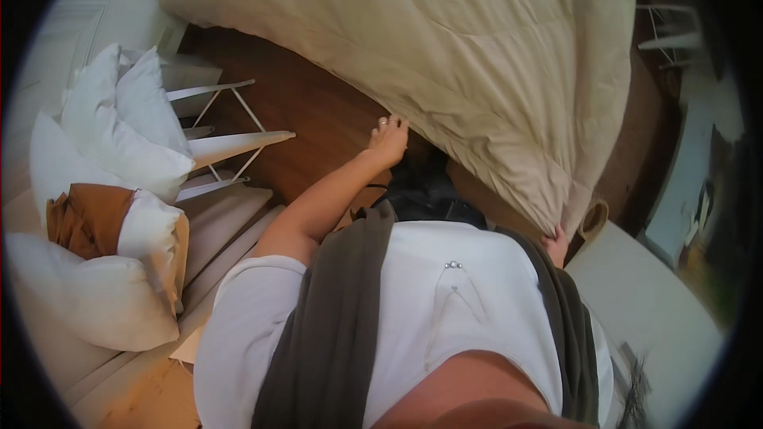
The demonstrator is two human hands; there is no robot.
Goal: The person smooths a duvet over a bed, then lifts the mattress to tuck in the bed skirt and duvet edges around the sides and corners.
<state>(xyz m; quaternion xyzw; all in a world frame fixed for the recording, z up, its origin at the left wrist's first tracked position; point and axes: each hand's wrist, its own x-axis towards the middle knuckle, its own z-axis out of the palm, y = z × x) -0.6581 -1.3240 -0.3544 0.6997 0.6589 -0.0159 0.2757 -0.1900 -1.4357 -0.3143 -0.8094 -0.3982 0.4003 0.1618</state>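
Note:
A large cream comforter (477, 40) spreads across the upper middle and right, its edge slanting from the far left down to a gathered corner near me. My right hand (558, 246) grips that corner, partly hidden by my clothing and the bunched cloth. My left hand (389, 143), with a ring on one finger, reaches forward just beside the comforter's slanting edge. Its fingers are loosely bent and slightly apart, and I see no cloth pinched in them. Whether the fingertips touch the edge is hard to see.
White pillows (127, 127) and a brown folded cloth (91, 218) are piled at the left on a grey sofa (222, 226). White furniture legs (238, 143) jut over the dark wooden floor (278, 83). At the right stands a pale surface (652, 286) beside a tan roll (592, 218).

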